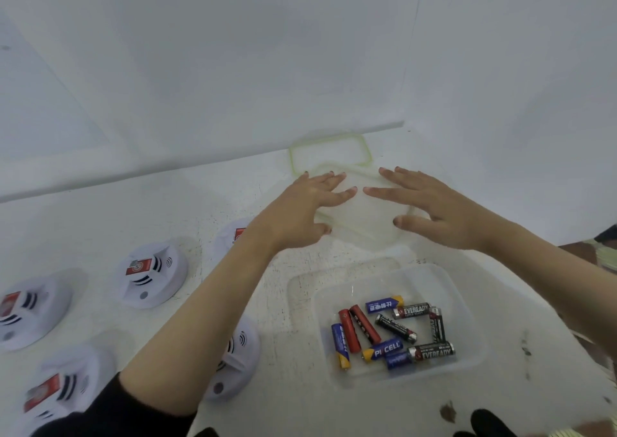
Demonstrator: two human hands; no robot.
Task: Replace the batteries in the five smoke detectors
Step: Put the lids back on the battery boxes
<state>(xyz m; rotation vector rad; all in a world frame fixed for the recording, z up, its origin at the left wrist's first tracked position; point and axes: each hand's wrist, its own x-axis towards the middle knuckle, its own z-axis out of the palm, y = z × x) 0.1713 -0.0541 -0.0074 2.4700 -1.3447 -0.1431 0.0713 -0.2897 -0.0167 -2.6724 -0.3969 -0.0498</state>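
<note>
Over hazy clear container (365, 224), left hand (309, 211), right hand (434, 211) splayed, empty, forearm (203, 306) half-hiding one detector (245, 348)

A plain white wall (300, 52) rose behind the white table (100, 209), a low ledge (167, 166) ran where they met, a thin vertical seam (414, 52) cut the wall, and soft, even light showed brown stains (447, 411) on the near tabletop.
</note>
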